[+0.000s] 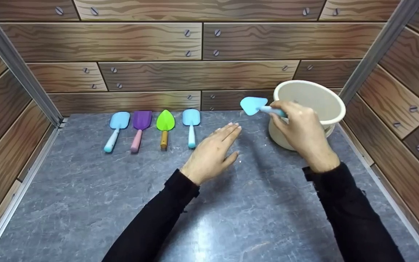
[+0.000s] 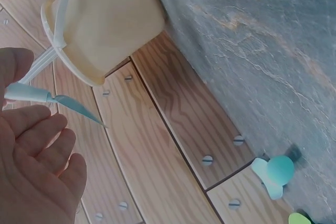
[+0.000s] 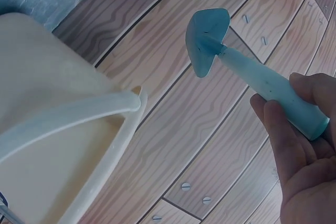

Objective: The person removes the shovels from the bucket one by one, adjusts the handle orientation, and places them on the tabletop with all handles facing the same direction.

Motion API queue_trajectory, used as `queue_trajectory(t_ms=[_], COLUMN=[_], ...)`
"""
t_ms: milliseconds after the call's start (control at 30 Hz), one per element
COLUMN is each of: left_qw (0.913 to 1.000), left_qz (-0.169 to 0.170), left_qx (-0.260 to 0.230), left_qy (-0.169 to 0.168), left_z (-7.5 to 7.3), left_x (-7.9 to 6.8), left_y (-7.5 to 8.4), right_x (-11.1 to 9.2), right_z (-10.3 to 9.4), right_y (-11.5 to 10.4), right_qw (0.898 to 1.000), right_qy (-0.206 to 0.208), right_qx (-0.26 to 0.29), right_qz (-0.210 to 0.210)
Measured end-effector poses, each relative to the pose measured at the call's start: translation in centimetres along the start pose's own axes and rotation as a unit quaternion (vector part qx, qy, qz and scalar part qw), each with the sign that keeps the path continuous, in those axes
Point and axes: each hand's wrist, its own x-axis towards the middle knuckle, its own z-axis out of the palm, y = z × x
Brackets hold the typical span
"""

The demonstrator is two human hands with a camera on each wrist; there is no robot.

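Note:
My right hand (image 1: 298, 125) pinches the handle of a light blue toy shovel (image 1: 254, 105) with a pointed blade, held in the air by the bucket's left rim. In the right wrist view the thumb and fingertips grip the end of the shovel's handle (image 3: 273, 87). The cream bucket (image 1: 280, 136) stands upright at the back right; its white handle (image 3: 68, 116) shows in the right wrist view. My left hand (image 1: 213, 153) hovers over the table with fingers straight, holding nothing, nearest to a blue shovel with a pale handle (image 1: 191, 127).
Along the back of the grey marbled table (image 1: 86, 203) lie more toy shovels in a row: a blue one (image 1: 119, 120), a purple one with pink handle (image 1: 142, 120) and a green one with brown handle (image 1: 165, 120). Wood-patterned walls (image 1: 151, 43) enclose the back and sides.

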Motion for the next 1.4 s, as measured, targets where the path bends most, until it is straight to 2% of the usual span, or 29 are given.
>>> queue_trajectory(t_ms=[400, 667, 833, 1133, 1400], left_qw=[0.9992, 0.9967, 0.9937, 0.9773, 0.9628], left_qz=[-0.015, -0.01, -0.021, -0.026, -0.022], left_qx=[-0.02, -0.034, -0.05, -0.104, -0.154], left_qy=[0.03, 0.073, 0.098, 0.183, 0.221], left_z=[0.2, 0.8, 1.1, 1.9, 2.5], left_x=[0.8, 1.2, 1.5, 2.0, 2.6], left_y=[0.6, 0.7, 0.8, 0.7, 0.6], right_x=[-1.0, -1.6, -2.1, -2.7, -2.9], right_z=[1.4, 2.2, 2.6, 3.6, 4.0], right_y=[-1.5, -2.2, -2.7, -3.6, -4.3], right_qw=[0.999, 0.999, 0.999, 0.998, 0.998], right_qy=[0.004, 0.007, 0.002, -0.01, -0.012], right_qx=[0.009, 0.01, 0.016, 0.03, 0.037], right_qz=[-0.033, -0.047, -0.048, -0.054, -0.039])
